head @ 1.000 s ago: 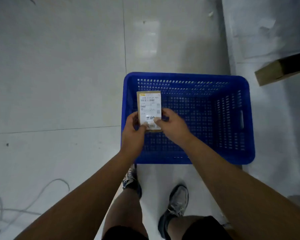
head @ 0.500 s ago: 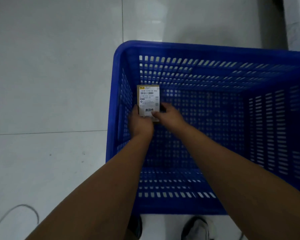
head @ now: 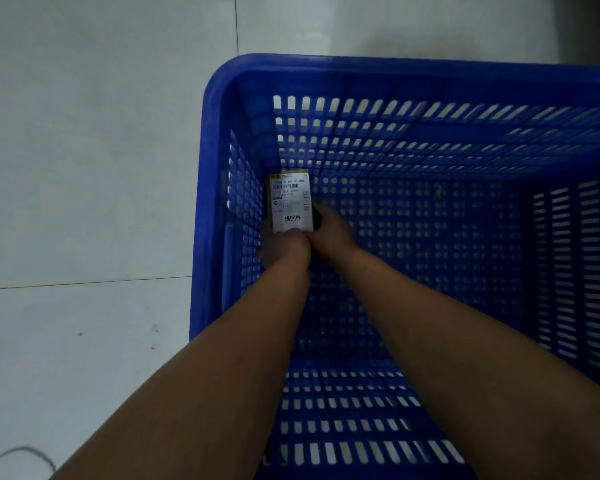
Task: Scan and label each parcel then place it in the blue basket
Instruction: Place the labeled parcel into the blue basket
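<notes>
A small brown parcel (head: 291, 199) with a white shipping label lies deep inside the blue basket (head: 219, 98), in its far left corner near the floor of the basket. My left hand (head: 280, 251) grips the parcel's near end from the left. My right hand (head: 329, 230) holds its right edge with the fingers curled against it. Both forearms reach down into the basket. Whether the parcel rests on the basket's bottom cannot be told.
The basket's perforated walls surround my arms on all sides. Pale floor tiles (head: 84, 168) lie to the left of the basket. A thin grey cable (head: 21, 455) curls at the bottom left corner.
Both hands have carried the parcel from above the basket's rim down into its far left corner. The view has closed in on the basket.
</notes>
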Demonstrator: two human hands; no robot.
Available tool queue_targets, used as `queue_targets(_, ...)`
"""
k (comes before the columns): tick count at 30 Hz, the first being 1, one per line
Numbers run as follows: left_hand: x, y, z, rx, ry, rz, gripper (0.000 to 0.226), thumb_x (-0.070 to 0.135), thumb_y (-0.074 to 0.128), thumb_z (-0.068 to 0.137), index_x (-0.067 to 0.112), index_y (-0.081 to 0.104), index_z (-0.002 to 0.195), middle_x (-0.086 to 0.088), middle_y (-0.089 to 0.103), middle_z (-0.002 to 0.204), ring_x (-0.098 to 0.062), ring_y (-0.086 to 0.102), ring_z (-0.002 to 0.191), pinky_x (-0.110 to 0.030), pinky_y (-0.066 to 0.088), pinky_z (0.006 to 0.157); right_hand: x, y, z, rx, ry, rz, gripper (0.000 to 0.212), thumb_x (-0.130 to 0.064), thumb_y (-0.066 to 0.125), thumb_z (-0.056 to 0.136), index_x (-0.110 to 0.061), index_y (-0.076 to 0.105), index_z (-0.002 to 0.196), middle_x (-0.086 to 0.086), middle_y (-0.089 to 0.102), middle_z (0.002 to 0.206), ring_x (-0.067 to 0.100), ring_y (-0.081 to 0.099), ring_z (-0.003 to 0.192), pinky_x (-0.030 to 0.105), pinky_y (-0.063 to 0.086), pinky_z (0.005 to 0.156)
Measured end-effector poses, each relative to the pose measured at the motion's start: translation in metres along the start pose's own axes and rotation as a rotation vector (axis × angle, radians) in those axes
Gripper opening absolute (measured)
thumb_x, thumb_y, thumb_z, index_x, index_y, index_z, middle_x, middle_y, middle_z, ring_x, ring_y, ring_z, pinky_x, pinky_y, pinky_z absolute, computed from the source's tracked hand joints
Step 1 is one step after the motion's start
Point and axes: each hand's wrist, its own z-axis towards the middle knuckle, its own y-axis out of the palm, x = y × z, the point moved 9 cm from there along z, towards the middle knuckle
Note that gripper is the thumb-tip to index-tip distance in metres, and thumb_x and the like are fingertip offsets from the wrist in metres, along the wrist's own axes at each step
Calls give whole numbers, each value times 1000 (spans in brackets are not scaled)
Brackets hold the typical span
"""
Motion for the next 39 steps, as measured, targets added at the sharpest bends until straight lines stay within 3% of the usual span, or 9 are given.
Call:
queue_targets(6,-7,-6,-19,-14,-91,-93,83,5,50,91,35,22,163,0,47,158,-27,54,135,-51,48,112,0,-10,-22,-38,93,27,88,-24,81,89,-21,32,162,2,52,156,22,53,140,37,47,114)
queue_targets(10,25,-26,-102,-30,54,48,52,41,51,93,46,47,145,0,60,139,-25,66,110,-49,59,95,-36,-52,-81,3,45,-32,85,-25,78,89,-21,34,161,4,49,158,22,53,138,37,50,109)
queue_targets(13,72,-38,-190,-129,245,128,49,25,60,97,37,55,144,8,65,118,-9,67,94,-30,59,80,-69,-100,-150,78,11,-20,84,-11,72,91,-24,30,163,4,46,161,21,61,126,43,57,102)
queue_targets(17,140,-50,-320,-313,430,176,46,8,64,97,31,63,137,10,67,107,-9,67,95,-31,59,80,-124,-169,-260,154,-57,55,73,-7,67,95,-31,40,159,-2,55,153,9,70,100,27,59,73)
queue_targets(20,191,-60,-421,-440,566,189,42,8,67,97,29,67,133,6,69,111,-9,67,102,-22,55,87,-172,-222,-350,207,-113,80,65,-10,69,95,-33,49,152,-8,63,142,5,71,101,32,62,87)
queue_targets(24,255,-77,-572,-639,777,225,35,3,65,97,21,70,126,1,75,102,-11,71,100,-27,55,92,-230,-284,-478,271,-163,179,56,-14,73,92,-30,58,143,-7,69,129,7,70,111,41,59,100)
queue_targets(32,303,-127,-830,-893,889,256,27,3,65,98,15,71,122,7,77,94,-5,73,95,-21,56,89,-298,-368,-741,547,-233,239,38,-40,73,86,-46,66,123,-12,77,110,10,73,105,50,58,99)
queue_targets(35,299,-146,-911,-1045,948,296,25,1,63,99,11,70,121,-2,76,95,-4,73,90,-14,54,80,-300,-376,-836,688,-241,295,32,-38,72,89,-43,67,121,-12,78,106,11,74,100,50,59,97)
queue_targets(39,266,-163,-994,-1212,1011,457,24,10,65,100,23,72,119,6,76,100,-8,71,97,-25,56,89,-270,-371,-951,880,-193,385,32,-27,68,95,-37,66,125,-10,78,108,10,75,93,46,61,94)
